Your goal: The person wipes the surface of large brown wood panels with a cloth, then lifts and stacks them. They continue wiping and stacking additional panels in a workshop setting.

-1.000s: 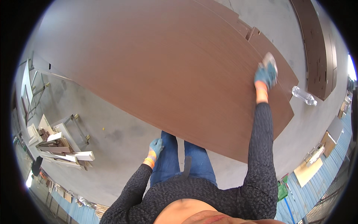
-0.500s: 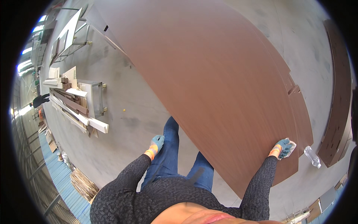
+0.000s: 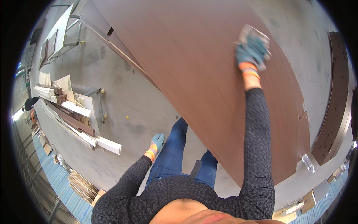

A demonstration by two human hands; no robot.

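— How is the right arm (image 3: pixel 257 130) held?
— Stretched nearly straight forward over the brown panel (image 3: pixel 201 74), back of the hand up. The gloved right hand (image 3: pixel 252 51) grips a pale cloth (image 3: pixel 247 31) over the panel, near its right-hand edge; both are blurred.
— And the left arm (image 3: pixel 130 175)?
— Bent at the person's side, off the panel's near edge, with the gloved left hand (image 3: pixel 158 140) beside the left thigh (image 3: pixel 172 151). I can't tell whether that hand is closed.
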